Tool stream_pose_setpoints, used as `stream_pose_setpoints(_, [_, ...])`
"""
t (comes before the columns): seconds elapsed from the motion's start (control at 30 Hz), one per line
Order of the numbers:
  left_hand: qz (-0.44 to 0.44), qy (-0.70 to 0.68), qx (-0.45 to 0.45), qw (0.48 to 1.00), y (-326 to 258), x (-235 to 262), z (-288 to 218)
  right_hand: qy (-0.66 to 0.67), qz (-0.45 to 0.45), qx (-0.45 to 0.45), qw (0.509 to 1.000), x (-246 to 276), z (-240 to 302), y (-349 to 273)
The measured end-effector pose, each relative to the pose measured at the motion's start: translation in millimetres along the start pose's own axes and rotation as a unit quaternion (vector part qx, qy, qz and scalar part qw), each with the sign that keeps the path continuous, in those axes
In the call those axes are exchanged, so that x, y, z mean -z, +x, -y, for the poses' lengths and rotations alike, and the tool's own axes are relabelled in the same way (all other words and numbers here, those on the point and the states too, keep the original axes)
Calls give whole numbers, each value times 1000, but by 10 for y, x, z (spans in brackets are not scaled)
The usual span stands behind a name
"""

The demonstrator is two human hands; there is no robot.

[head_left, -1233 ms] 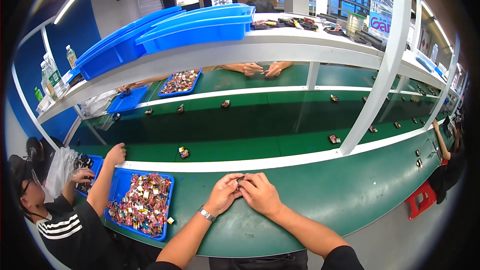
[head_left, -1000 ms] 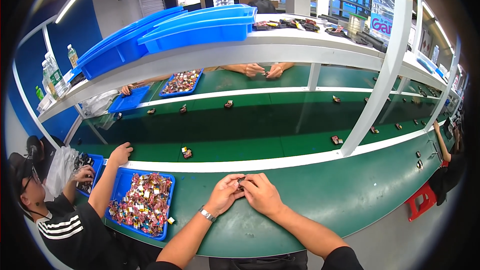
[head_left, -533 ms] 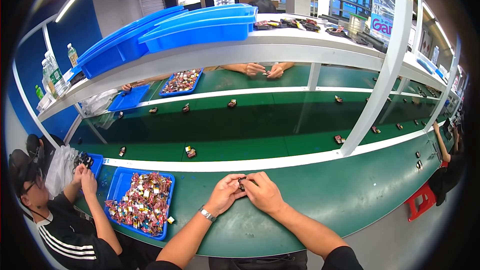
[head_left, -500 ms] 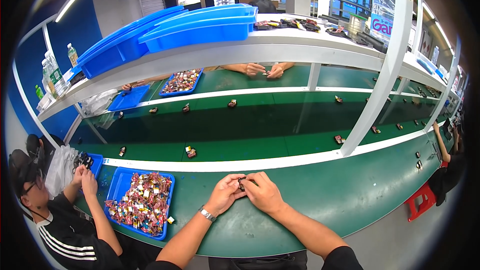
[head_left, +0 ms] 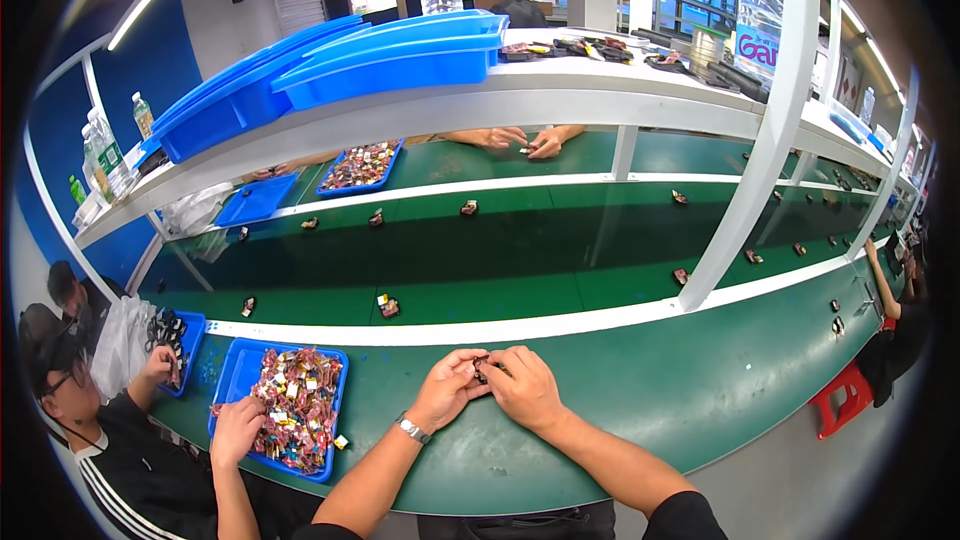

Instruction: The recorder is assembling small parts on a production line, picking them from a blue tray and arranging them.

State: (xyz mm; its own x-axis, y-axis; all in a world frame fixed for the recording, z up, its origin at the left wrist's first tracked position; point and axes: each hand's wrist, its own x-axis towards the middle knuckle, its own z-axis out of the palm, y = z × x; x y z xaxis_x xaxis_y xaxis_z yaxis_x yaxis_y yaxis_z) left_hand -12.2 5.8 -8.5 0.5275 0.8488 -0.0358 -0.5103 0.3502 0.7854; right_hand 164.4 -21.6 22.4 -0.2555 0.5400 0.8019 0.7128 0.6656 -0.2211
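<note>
My left hand [head_left: 447,388] and my right hand [head_left: 521,386] meet over the green bench [head_left: 640,410], fingertips pinched together on one small dark part [head_left: 481,370]. A watch sits on my left wrist. The part is mostly hidden by my fingers. To my left lies a blue tray [head_left: 230,381] heaped with small red, gold and white parts [head_left: 292,416].
A green conveyor belt [head_left: 520,250] carries several small parts such as one [head_left: 387,306] just beyond the white edge strip. A person in black at lower left has hands at the blue tray and a smaller tray [head_left: 190,330]. Another person's hands [head_left: 520,139] work across the belt. Blue bins [head_left: 400,50] sit on the shelf above.
The parts on the belt have drifted right. The person at lower left pulled an arm back from the belt edge down to the trays. My hands stayed together on the small part.
</note>
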Motion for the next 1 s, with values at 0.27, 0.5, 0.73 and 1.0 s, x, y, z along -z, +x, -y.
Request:
stream_pose_setpoints(0.27, [26, -26, 3, 999, 6, 41, 13, 13, -18, 5, 1000, 13, -18, -9])
stream_pose_setpoints(0.5, [15, -18, -1, 1000, 13, 20, -1, 21, -14, -11, 1000, 31, -9, 16])
stream_pose_setpoints(0.73, [11, 4, -9, 1000, 12, 41, 23, 25, -4, -4, 1000, 48, -11, 39])
stream_pose_setpoints(1.0, [-22, 21, -13, 999, 10, -17, -10, 31, 21, -29, 999, 18, -58, 4])
